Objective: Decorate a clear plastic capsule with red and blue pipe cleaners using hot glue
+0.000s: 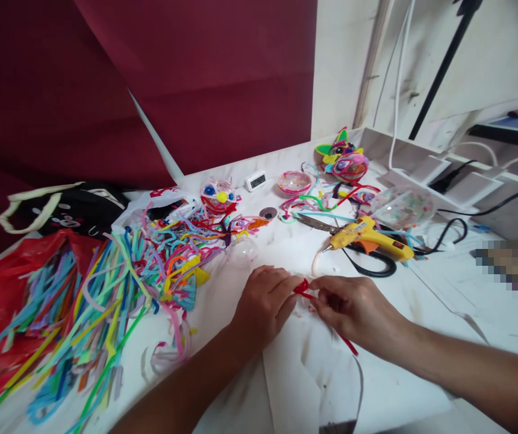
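Between my two hands is a red pipe cleaner (303, 287), its near part bent into a small coil and its loose end trailing out below my right hand. My left hand (268, 301) has its fingers closed on the coiled part. Thumb and fingertips of my right hand (347, 304) pinch the same red strand. Just beyond the hands lie a yellow hot glue gun (371, 238) and black-handled scissors (376, 263). A clear plastic half-sphere (242, 250) sits beyond my left hand.
Many coloured pipe cleaners (105, 301) spread over the left side, partly on a red bag (10, 265). Decorated balls (218, 196), a pink-rimmed bowl (294, 182) and a small digital clock (256, 181) stand at the back. White power adapters and cables (467, 193) occupy the right rear.
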